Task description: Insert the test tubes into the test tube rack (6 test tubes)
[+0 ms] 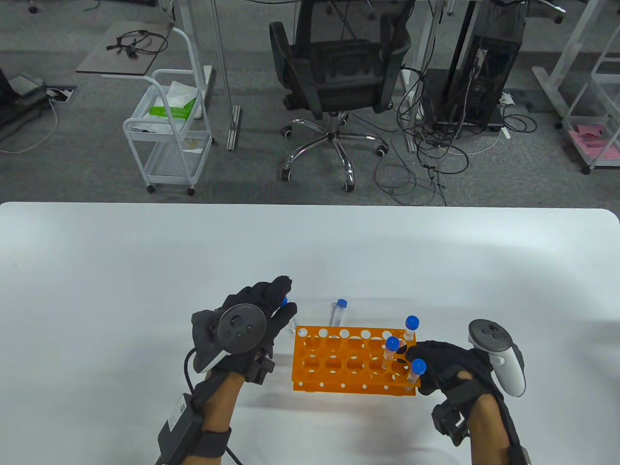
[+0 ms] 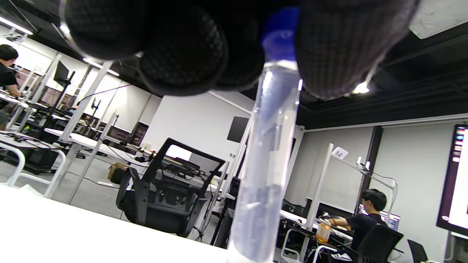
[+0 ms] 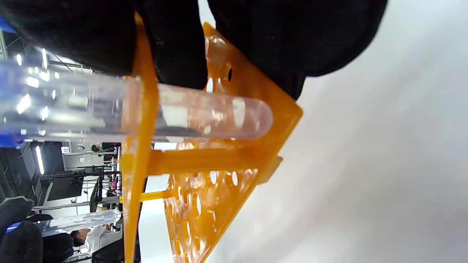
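Orange rack (image 1: 351, 361) sits near the table's front edge with three capped tubes at its right end. Right hand (image 1: 448, 365) grips that end, left hand (image 1: 252, 315) pinches a tube (image 2: 267, 164) by its blue cap, just left of the rack.

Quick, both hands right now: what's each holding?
Left hand: grips a test tube by its blue cap.
Right hand: holds the orange rack's right end.
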The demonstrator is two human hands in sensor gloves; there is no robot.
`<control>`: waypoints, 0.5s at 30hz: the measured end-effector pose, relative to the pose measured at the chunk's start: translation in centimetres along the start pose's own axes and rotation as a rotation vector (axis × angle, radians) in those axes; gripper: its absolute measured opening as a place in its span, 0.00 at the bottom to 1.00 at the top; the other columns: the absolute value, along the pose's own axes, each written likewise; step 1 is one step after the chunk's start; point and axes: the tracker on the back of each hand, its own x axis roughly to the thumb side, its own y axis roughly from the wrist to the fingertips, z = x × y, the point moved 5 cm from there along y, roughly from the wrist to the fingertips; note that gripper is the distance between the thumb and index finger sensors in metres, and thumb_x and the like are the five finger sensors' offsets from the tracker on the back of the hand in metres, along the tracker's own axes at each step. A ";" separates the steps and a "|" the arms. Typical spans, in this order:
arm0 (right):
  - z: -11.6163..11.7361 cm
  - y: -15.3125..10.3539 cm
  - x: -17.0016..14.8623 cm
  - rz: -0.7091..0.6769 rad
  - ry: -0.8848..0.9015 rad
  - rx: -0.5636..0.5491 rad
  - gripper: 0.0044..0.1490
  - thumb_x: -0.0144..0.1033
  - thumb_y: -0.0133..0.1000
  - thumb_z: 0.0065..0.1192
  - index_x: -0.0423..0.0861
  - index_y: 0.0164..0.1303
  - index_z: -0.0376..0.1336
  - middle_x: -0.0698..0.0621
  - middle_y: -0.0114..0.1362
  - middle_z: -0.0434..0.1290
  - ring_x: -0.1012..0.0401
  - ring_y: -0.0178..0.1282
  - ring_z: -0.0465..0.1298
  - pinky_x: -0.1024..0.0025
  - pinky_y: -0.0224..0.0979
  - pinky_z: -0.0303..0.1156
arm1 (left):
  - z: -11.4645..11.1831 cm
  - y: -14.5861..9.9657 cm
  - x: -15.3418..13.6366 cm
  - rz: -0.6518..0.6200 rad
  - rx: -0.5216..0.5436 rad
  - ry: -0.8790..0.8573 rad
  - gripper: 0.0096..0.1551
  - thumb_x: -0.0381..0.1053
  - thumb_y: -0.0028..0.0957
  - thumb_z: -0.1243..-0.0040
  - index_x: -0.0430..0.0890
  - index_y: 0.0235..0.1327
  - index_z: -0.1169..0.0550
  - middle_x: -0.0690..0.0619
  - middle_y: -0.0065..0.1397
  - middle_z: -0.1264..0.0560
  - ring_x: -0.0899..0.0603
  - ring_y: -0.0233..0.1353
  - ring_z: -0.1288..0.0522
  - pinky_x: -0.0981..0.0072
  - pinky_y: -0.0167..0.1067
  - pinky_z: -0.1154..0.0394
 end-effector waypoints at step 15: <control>0.0 0.0 0.1 -0.012 0.009 0.011 0.32 0.59 0.53 0.66 0.50 0.60 0.71 0.41 0.77 0.69 0.48 0.59 0.83 0.49 0.59 0.78 | -1.3 0.1 1.6 -0.040 -0.052 0.015 0.31 0.59 0.42 0.31 0.53 0.60 0.22 0.50 0.53 0.16 0.46 0.45 0.16 0.53 0.46 0.21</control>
